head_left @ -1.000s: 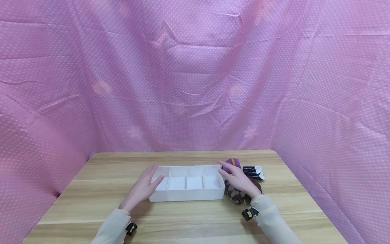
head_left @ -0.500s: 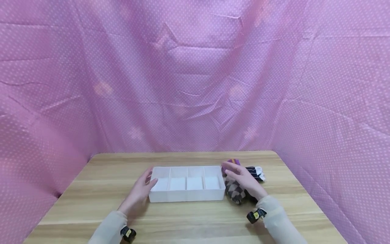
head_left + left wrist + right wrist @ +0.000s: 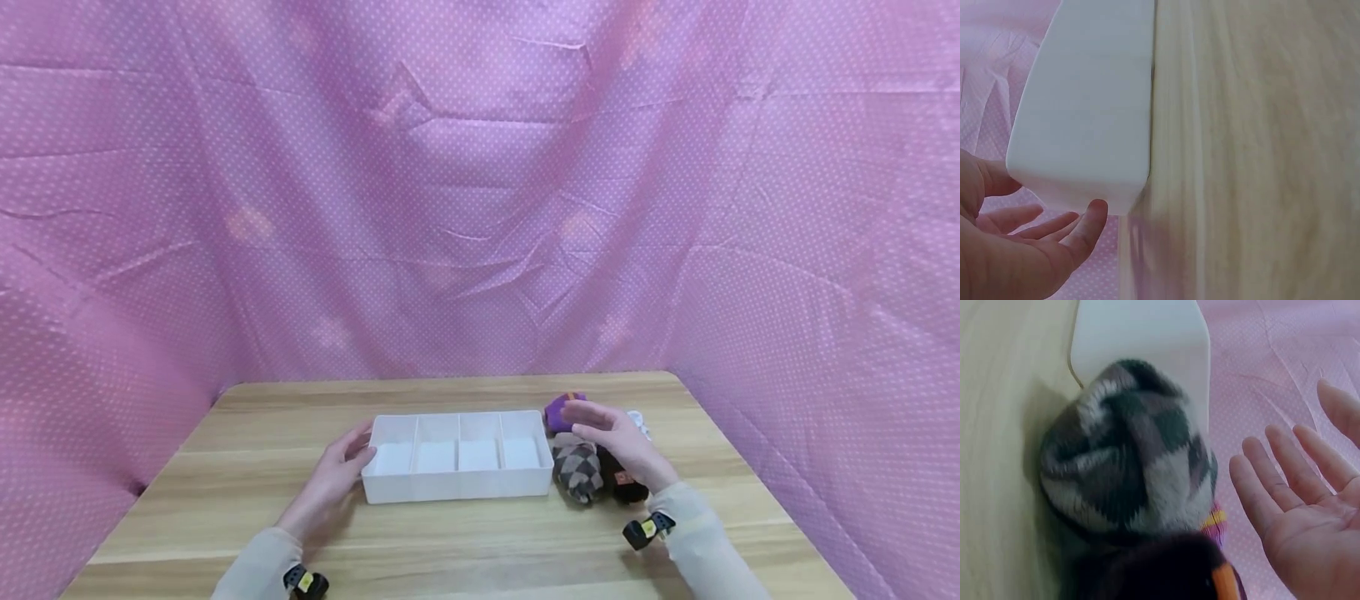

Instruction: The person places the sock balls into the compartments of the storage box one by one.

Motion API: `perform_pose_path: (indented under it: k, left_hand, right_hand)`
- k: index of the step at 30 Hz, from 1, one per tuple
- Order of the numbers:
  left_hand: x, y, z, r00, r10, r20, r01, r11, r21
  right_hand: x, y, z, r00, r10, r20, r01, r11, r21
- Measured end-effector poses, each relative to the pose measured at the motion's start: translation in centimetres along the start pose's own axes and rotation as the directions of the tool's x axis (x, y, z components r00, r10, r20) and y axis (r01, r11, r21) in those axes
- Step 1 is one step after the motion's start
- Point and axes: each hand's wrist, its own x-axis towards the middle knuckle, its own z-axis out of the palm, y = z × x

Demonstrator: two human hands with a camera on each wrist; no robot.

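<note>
A white box (image 3: pixel 457 485) with several compartments in a row lies on the wooden table. My left hand (image 3: pixel 335 473) is at its left end, and in the left wrist view the fingertips (image 3: pixel 1094 212) rest right at the end wall with the thumb by the rim. Beside the box's right end lie rolled socks: a grey-and-brown checked one (image 3: pixel 577 468), a purple one (image 3: pixel 557 414) with an orange stripe, and a dark one (image 3: pixel 624 485). A white piece (image 3: pixel 637 421) shows behind my right hand (image 3: pixel 618 437). That hand hovers over the socks, fingers extended, holding nothing.
The wooden table (image 3: pixel 465 550) has its far edge in front of a pink dotted cloth (image 3: pixel 450 208), which also hangs at both sides. Black cameras are strapped to the left wrist (image 3: pixel 306 582) and the right wrist (image 3: pixel 649 529).
My left hand has moved left and down, from over the box's left compartment to its outer end. My right hand has moved right, from the box's right rim to above the socks.
</note>
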Motion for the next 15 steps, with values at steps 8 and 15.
perform_pose_path:
  k: [8,15]
  left_hand:
    - [-0.5,-0.3,-0.1,1.000,0.013,0.012,-0.013,0.999,-0.036]
    - [-1.0,-0.2,0.1,1.000,0.020,0.019,-0.020,1.000,-0.021]
  right_hand:
    - [-0.8,0.7,-2.1,1.000,-0.006,-0.004,0.006,0.999,0.047]
    - [-1.9,1.7,-4.3,1.000,-0.015,-0.004,0.015,0.999,0.029]
